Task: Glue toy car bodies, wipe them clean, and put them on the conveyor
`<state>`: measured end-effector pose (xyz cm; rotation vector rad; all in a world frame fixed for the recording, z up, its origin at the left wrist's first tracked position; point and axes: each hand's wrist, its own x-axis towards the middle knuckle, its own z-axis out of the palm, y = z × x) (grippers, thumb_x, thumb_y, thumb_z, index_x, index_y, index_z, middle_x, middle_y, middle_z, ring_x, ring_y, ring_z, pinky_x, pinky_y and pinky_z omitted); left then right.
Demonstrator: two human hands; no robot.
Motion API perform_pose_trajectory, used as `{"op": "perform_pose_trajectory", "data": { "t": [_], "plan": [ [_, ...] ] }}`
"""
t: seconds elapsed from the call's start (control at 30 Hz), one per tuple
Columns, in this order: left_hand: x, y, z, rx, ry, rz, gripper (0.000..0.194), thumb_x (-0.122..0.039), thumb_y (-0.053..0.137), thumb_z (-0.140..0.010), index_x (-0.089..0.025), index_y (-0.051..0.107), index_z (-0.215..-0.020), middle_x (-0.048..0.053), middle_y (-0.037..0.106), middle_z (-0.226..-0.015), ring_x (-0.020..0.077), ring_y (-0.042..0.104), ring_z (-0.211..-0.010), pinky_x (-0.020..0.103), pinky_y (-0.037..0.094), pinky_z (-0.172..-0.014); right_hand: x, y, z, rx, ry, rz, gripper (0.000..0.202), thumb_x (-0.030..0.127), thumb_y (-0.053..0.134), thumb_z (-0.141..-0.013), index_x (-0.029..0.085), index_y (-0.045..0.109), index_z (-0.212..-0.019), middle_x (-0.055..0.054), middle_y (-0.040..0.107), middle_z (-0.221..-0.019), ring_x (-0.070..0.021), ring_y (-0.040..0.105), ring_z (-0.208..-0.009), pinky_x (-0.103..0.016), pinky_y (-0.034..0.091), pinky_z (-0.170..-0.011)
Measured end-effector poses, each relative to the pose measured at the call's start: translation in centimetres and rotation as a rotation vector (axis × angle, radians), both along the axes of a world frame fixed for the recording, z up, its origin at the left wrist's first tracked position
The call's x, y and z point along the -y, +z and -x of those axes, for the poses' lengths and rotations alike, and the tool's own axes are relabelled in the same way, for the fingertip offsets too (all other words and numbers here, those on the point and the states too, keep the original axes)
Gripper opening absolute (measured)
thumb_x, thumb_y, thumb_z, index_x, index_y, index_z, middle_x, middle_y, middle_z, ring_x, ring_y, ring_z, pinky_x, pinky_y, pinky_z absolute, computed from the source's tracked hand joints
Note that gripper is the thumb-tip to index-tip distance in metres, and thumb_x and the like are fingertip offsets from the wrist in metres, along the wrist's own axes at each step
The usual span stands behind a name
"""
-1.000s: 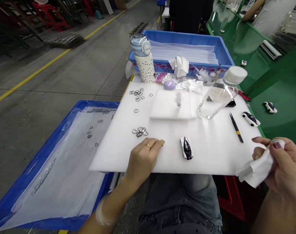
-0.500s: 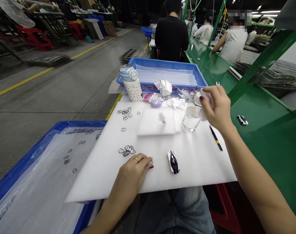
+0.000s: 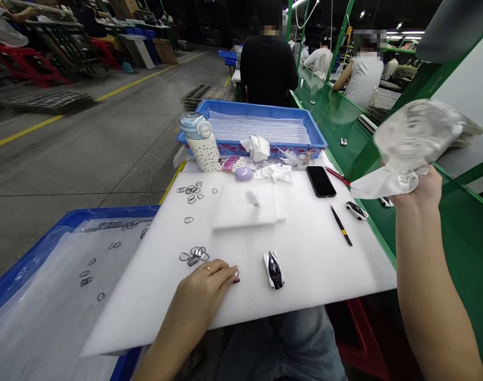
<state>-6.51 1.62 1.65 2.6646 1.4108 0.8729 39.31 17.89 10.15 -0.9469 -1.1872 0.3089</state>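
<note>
My right hand (image 3: 426, 188) is raised at the right over the green bench, closed around a clear cup (image 3: 418, 132) blurred by motion. A crumpled white tissue (image 3: 380, 184) hangs from the same grip. My left hand (image 3: 204, 291) rests on the white foam board (image 3: 313, 275), fingertips pinched on a small dark-rimmed ring (image 3: 237, 273), partly hidden. Right of those fingers lies a white and black toy car (image 3: 274, 270). A cluster of thin rings (image 3: 194, 256) sits just beyond the left hand.
Tweezers (image 3: 340, 225), a second toy car (image 3: 356, 210) and a phone (image 3: 321, 181) lie on the right. A dotted bottle (image 3: 204, 148) and blue tray (image 3: 316, 127) stand at the back. Left below is a blue bin (image 3: 72, 217) with rings. A person in black (image 3: 267, 69) sits ahead.
My right hand has lifted the clear cup and tissue off the board and carried them right. The phone and second toy car now show. My left hand keeps its place beside the toy car.
</note>
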Motion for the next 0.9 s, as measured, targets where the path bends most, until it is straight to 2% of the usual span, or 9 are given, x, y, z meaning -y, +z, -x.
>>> {"op": "perform_pose_trajectory", "data": {
  "t": [0.17,0.3,0.37,0.43,0.53,0.6,0.7,0.8,0.9],
  "plan": [
    [-0.6,0.0,0.4,0.016,-0.019,0.111,0.038,-0.027,0.043,-0.099,-0.020,0.076,-0.082,0.002,0.072,-0.077,0.0185,0.069,-0.064,0.028,0.052,-0.053,0.9,-1.1,-1.6,-0.089,0.119,0.116,0.033,0.047,0.041,-0.079,0.023,0.064,-0.084,-0.013,0.063,-0.085,-0.0293,0.064,-0.084,-0.053,0.052,-0.076],
    [-0.8,-0.4,0.6,0.049,0.000,0.146,0.036,-0.030,0.045,-0.098,-0.023,0.076,-0.081,0.001,0.074,-0.079,0.0184,0.071,-0.066,0.027,0.052,-0.054,0.4,-1.6,-0.8,-0.079,0.085,0.105,0.037,0.049,0.047,-0.083,0.017,0.064,-0.092,-0.013,0.059,-0.087,-0.0284,0.063,-0.090,-0.052,0.052,-0.081],
    [-0.8,-0.2,0.5,0.048,0.004,0.150,0.036,-0.031,0.045,-0.097,-0.023,0.076,-0.081,0.001,0.073,-0.079,0.0175,0.071,-0.065,0.026,0.051,-0.053,0.0,-0.9,0.8,-0.063,-0.014,0.075,0.035,0.052,0.048,-0.087,0.020,0.061,-0.090,-0.010,0.057,-0.084,-0.0275,0.062,-0.087,-0.052,0.053,-0.077],
    [-0.7,0.1,0.5,0.041,0.007,0.161,0.035,-0.032,0.045,-0.097,-0.023,0.076,-0.082,0.000,0.073,-0.079,0.0165,0.070,-0.065,0.025,0.051,-0.053,-0.1,0.5,3.5,0.006,-0.151,-0.003,0.033,0.054,0.047,-0.092,0.023,0.058,-0.092,-0.008,0.057,-0.085,-0.0262,0.062,-0.084,-0.050,0.054,-0.075],
    [-0.5,0.4,0.5,0.056,0.026,0.194,0.033,-0.037,0.048,-0.097,-0.024,0.076,-0.086,0.000,0.073,-0.083,0.0163,0.071,-0.068,0.024,0.053,-0.057,0.5,2.8,8.7,0.293,-0.310,-0.202,0.038,0.057,0.046,-0.096,0.023,0.054,-0.111,-0.011,0.061,-0.102,-0.0255,0.062,-0.095,-0.048,0.053,-0.086],
    [-0.2,0.3,0.6,0.094,0.065,0.209,0.032,-0.042,0.051,-0.096,-0.025,0.077,-0.088,-0.001,0.074,-0.086,0.0173,0.072,-0.071,0.025,0.055,-0.060,0.9,3.5,11.8,0.594,-0.243,-0.240,0.039,0.053,0.046,-0.098,0.022,0.049,-0.122,-0.013,0.060,-0.115,-0.0273,0.059,-0.108,-0.048,0.049,-0.096],
    [0.2,-0.4,1.0,0.175,0.145,0.237,0.031,-0.051,0.058,-0.092,-0.027,0.076,-0.088,-0.001,0.076,-0.088,0.0198,0.073,-0.075,0.025,0.055,-0.059,0.4,2.6,14.7,0.910,-0.018,-0.163,0.034,0.042,0.043,-0.099,0.022,0.047,-0.127,-0.015,0.058,-0.125,-0.0295,0.054,-0.120,-0.049,0.045,-0.100],
    [0.8,-0.9,1.3,0.266,0.209,0.265,0.031,-0.056,0.062,-0.088,-0.029,0.077,-0.088,0.000,0.076,-0.090,0.0209,0.072,-0.074,0.026,0.056,-0.058,-0.8,1.3,15.0,0.914,0.145,0.016,0.027,0.035,0.049,-0.096,0.022,0.050,-0.119,-0.013,0.062,-0.120,-0.0278,0.058,-0.114,-0.046,0.048,-0.096],
    [1.1,-0.8,1.2,0.363,0.230,0.289,0.028,-0.055,0.066,-0.085,-0.030,0.077,-0.089,0.000,0.076,-0.089,0.0204,0.071,-0.071,0.027,0.058,-0.064,-1.3,2.2,14.3,0.740,0.212,0.123,0.016,0.038,0.055,-0.095,0.022,0.055,-0.096,-0.008,0.066,-0.106,-0.0232,0.061,-0.104,-0.041,0.051,-0.090]
  ]
}}
